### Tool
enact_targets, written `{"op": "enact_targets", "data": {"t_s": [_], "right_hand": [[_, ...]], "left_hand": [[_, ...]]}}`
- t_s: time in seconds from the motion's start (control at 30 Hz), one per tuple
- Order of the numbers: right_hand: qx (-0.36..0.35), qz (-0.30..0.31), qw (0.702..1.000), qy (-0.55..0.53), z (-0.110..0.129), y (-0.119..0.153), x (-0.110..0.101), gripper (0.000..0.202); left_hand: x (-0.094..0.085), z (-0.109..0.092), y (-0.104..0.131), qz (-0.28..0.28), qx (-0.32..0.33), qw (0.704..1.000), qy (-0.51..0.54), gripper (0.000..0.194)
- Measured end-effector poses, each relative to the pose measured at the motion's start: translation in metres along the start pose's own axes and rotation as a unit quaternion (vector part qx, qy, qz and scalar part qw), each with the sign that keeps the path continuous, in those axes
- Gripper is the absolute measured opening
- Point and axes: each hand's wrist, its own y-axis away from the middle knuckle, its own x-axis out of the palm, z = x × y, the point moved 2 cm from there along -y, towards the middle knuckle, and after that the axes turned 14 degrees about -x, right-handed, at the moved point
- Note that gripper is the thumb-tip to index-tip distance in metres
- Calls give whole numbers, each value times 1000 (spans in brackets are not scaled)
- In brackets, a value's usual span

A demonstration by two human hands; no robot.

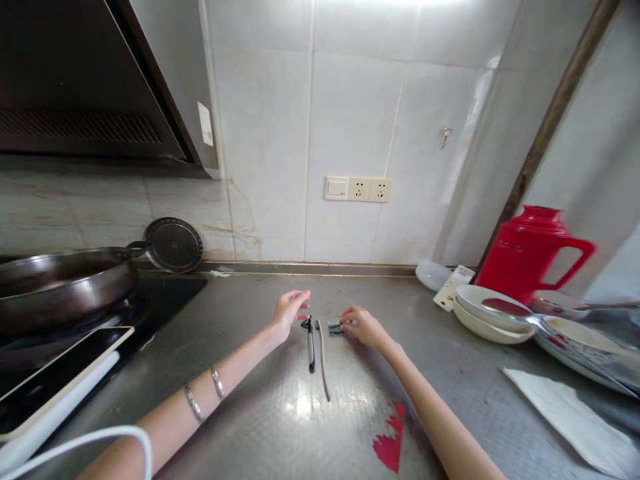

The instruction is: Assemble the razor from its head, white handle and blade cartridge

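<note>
My left hand (291,312) hovers over the metal counter (250,413), fingers apart and holding nothing, just up and left of a thin black item (311,350) that lies lengthwise. Beside that item, on its right, is a thin grey rod or cord (323,363), slightly bent. My right hand (365,325) has its fingers closed at the right end of some small dark green pieces (335,328), which lie near the top of the grey cord. The pieces are too small to make out in detail.
A large pan (65,287) and a tablet-like device (60,373) are on the left by the black stove. At right stand a red thermos (525,253), stacked bowls (493,317), and a white paper (570,413). A red patch (391,443) marks the front counter.
</note>
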Motion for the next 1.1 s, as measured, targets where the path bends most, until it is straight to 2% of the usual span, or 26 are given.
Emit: {"op": "enact_targets", "data": {"t_s": [0.37, 0.47, 0.53, 0.6, 0.7, 0.83, 0.93, 1.1], "right_hand": [[1, -6, 1000, -4, -2, 0, -2, 17], [-1, -19, 1000, -8, -4, 0, -4, 19], [-1, -29, 1000, -8, -5, 0, -6, 21], [-4, -34, 999, -6, -4, 0, -7, 22], [-11, -36, 999, 0, -2, -1, -7, 25], [-9, -33, 999, 8, 0, -1, -8, 26], [-4, -34, 999, 19, 0, -1, -7, 26], [1, -32, 999, 35, 1, 0, -7, 25]], "left_hand": [[-1, -4, -1, 11, 7, 1000, -18, 29], [-4, -11, -2, 18, 14, 997, -73, 30], [-8, -15, -3, 34, 13, 987, -155, 29], [-13, -16, -4, 49, 7, 963, -264, 28], [-23, -5, -4, 50, -16, 906, -419, 26], [-30, 18, 0, 14, -2, 842, -539, 30], [-23, 28, 8, -16, 36, 805, -592, 34], [-5, 29, 19, -90, 33, 745, -661, 38]]}}
